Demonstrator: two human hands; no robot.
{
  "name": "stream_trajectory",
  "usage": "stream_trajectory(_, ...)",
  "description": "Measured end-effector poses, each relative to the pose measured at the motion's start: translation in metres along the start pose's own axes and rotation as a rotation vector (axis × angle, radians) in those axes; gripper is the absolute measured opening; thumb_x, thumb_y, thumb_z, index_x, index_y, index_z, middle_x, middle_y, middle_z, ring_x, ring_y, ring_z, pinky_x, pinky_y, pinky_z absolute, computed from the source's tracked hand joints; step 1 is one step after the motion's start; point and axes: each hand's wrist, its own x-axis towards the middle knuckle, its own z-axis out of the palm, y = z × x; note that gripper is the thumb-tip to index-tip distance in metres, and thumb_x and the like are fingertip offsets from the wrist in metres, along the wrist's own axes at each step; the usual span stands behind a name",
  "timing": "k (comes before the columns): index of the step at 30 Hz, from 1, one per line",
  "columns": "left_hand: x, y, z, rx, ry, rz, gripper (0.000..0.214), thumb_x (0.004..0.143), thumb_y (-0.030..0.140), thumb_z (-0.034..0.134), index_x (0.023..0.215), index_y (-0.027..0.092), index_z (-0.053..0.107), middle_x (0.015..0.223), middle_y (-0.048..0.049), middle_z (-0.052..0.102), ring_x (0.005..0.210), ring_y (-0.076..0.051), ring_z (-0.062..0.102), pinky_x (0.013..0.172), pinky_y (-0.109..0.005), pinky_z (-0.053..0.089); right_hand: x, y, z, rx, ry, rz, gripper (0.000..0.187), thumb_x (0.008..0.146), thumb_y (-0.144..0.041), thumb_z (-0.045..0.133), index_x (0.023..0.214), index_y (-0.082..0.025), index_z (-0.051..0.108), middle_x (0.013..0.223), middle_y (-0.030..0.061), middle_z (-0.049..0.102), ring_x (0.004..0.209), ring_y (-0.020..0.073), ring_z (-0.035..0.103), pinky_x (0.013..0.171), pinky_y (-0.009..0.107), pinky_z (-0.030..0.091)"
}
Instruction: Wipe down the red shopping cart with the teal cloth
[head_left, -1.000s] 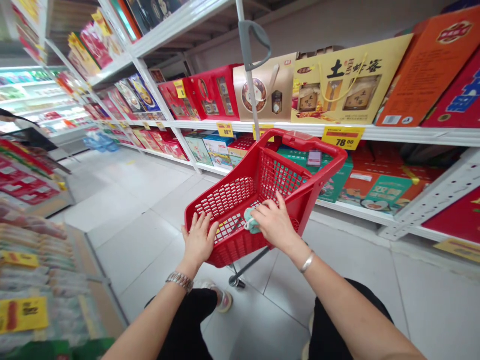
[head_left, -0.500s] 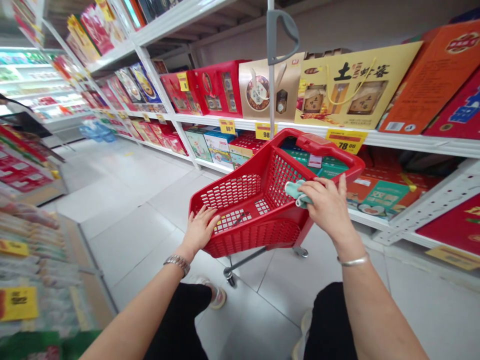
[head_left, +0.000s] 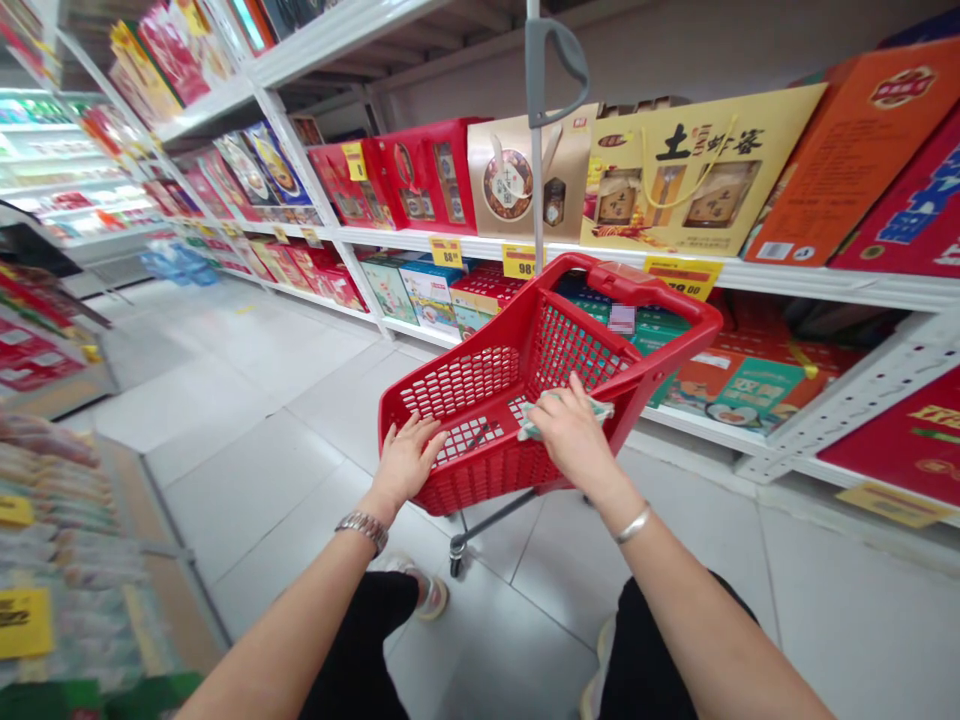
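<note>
A red plastic shopping cart (head_left: 487, 470) with perforated walls stands at an angle before my legs. My left hand (head_left: 407, 462) lies over its near rim toward the front end, fingers spread and the fingertips reaching inside. On the same rim, further back, my right hand (head_left: 571, 436) presses down a pale green cloth (head_left: 603, 409). Folds of the cloth stick out on both sides of the fingers; the rest is hidden under the palm. The cart's handle (head_left: 660, 287) rises behind and to the right of that hand.
White shelves (head_left: 465, 245) with gift boxes and yellow price tags run along the far side of the cart. A grey hook handle on a pole (head_left: 535, 80) stands upright behind the cart. A display of packaged goods (head_left: 60, 540) borders the tiled floor (head_left: 247, 430) on the left.
My right hand, with the cloth, has slid left and down along the near rim, away from the handle. My left hand keeps nearly the same place on the rim.
</note>
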Motion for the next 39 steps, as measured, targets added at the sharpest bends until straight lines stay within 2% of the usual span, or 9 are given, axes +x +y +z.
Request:
stream_trajectory(3,-0.001,0.005,0.002,-0.006,-0.009,-0.005,0.05,0.1,0.044,0.034,0.131,0.021,0.064,0.144,-0.0093,0.06,0.146,-0.027,0.04,0.122,-0.058,0.026,0.007,-0.033,0.019,0.012,-0.031,-0.116,0.017,0.096,-0.015,0.056,0.092,-0.024,0.071,0.088,0.0034,0.066,0.094,0.0217,0.055,0.123,0.051,0.024)
stream_trajectory(6,-0.002,0.004,0.004,-0.014,-0.021,-0.005,0.049,0.1,0.043,0.034,0.131,0.02,0.064,0.144,-0.009,0.06,0.146,-0.027,0.04,0.122,-0.057,0.026,0.012,-0.04,0.022,0.011,-0.05,-0.148,0.013,0.095,-0.019,0.06,0.092,-0.024,0.072,0.086,0.0026,0.067,0.094,0.0208,0.056,0.124,0.051,0.02)
stream_trajectory(11,-0.002,-0.004,0.001,-0.018,-0.029,-0.015,0.051,0.1,0.045,0.031,0.13,0.021,0.065,0.143,-0.0081,0.061,0.146,-0.027,0.041,0.122,-0.056,0.026,0.005,0.011,-0.009,-0.008,-0.005,-0.019,0.009,0.089,-0.025,0.072,0.097,-0.03,0.074,0.093,0.0006,0.074,0.103,0.0253,0.056,0.121,0.067,0.006)
stream_trajectory(17,-0.005,-0.005,-0.002,-0.011,-0.052,-0.025,0.052,0.1,0.045,0.032,0.132,0.019,0.064,0.143,-0.0095,0.061,0.146,-0.027,0.04,0.123,-0.054,0.026,-0.022,0.08,-0.042,-0.144,0.277,0.179,0.028,0.092,-0.015,0.062,0.111,-0.032,0.073,0.122,0.0024,0.073,0.128,0.0335,0.047,0.115,0.075,-0.005)
stream_trajectory(20,-0.007,-0.003,-0.002,-0.01,-0.053,-0.038,0.05,0.1,0.044,0.033,0.131,0.019,0.065,0.142,-0.009,0.062,0.146,-0.027,0.041,0.122,-0.055,0.027,-0.026,0.096,-0.038,-0.11,0.351,0.196,0.036,0.094,-0.011,0.051,0.117,-0.029,0.071,0.127,0.0049,0.07,0.131,0.0305,0.048,0.118,0.07,0.006)
stream_trajectory(24,-0.008,-0.001,0.0,-0.011,-0.062,-0.054,0.049,0.1,0.044,0.034,0.13,0.02,0.065,0.142,-0.0084,0.062,0.145,-0.026,0.042,0.122,-0.053,0.029,-0.026,0.105,-0.036,0.032,0.397,0.144,0.041,0.094,-0.01,0.042,0.114,-0.026,0.072,0.121,0.0077,0.071,0.125,0.0264,0.056,0.115,0.058,0.031)
stream_trajectory(28,-0.01,0.0,0.003,-0.026,-0.049,-0.048,0.05,0.099,0.045,0.034,0.129,0.02,0.066,0.139,-0.0089,0.064,0.143,-0.027,0.046,0.12,-0.052,0.032,-0.024,0.107,-0.046,0.106,0.514,0.205,0.035,0.098,-0.021,0.045,0.124,-0.025,0.067,0.118,0.0097,0.07,0.114,0.0244,0.062,0.104,0.045,0.046)
stream_trajectory(32,-0.012,0.003,0.004,-0.045,-0.028,-0.047,0.05,0.099,0.046,0.036,0.126,0.02,0.068,0.136,-0.0093,0.067,0.139,-0.028,0.049,0.119,-0.05,0.035,-0.019,0.098,-0.035,-0.017,0.611,0.29,0.033,0.098,-0.025,0.048,0.124,-0.024,0.067,0.117,0.0101,0.07,0.118,0.0267,0.058,0.114,0.053,0.035)
stream_trajectory(39,-0.012,0.012,0.003,-0.076,0.019,-0.054,0.047,0.098,0.045,0.038,0.117,0.018,0.072,0.125,-0.0114,0.073,0.123,-0.027,0.063,0.111,-0.042,0.045,-0.011,0.046,0.012,-0.051,0.474,0.227,0.032,0.095,-0.015,0.046,0.114,-0.022,0.071,0.103,0.0097,0.072,0.111,0.026,0.057,0.115,0.052,0.029)
